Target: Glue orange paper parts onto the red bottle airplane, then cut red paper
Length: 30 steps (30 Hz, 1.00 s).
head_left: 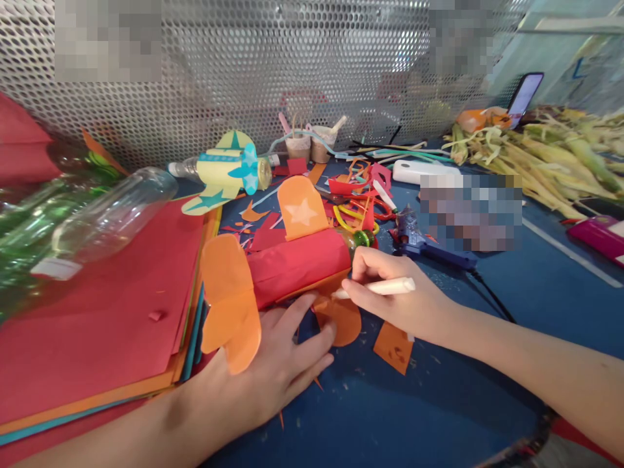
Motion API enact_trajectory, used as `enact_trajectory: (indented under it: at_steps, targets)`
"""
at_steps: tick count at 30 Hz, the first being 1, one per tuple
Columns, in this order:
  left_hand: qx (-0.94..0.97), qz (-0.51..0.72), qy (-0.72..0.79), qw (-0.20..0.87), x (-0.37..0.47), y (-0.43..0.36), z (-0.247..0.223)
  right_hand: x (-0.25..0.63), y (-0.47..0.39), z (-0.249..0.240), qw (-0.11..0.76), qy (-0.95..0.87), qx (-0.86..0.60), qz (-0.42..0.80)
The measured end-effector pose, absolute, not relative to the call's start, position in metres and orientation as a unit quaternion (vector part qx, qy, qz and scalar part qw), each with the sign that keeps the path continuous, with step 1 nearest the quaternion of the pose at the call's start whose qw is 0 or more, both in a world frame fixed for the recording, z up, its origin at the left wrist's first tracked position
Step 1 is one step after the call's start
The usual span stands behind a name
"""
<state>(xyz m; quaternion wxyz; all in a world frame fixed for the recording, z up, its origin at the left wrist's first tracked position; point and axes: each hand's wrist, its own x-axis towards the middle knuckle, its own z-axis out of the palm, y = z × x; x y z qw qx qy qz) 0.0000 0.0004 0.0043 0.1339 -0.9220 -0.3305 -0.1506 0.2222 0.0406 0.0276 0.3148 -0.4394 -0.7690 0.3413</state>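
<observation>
right hand [416,302]: thumb and fingers pinch a white pen [390,286], its tip at the lower orange flap [345,325]; firm contact cannot be confirmed. left hand [277,351]: fingers spread, not clenched, some tips resting on the same flap.

the flap sits at the near side of a red-wrapped bottle [302,263], which lies on its side between the hands, green neck [363,238] to the right. orange tail pieces [229,292] overhang the back of the left hand; a star-marked flap [302,211] stands on the far side.

risks (judged): a round body could roll if the steadying fingers lift, skewing a stroke. fingers dragged over wet ink could smear it. raising the left hand could crease the tail. beyond, the glue gun [431,250] trails a cord [492,296] near the right forearm; a wide sweep could snag it.
</observation>
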Motion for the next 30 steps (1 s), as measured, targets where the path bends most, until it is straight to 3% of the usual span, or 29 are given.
enact_trajectory:
  at_steps: [30]
  targets:
    - [-0.919, -0.151, -0.341, 0.128, -0.001, -0.002, 0.001, 0.224, 0.041, 0.03, 0.304, -0.769, -0.453, 0.335]
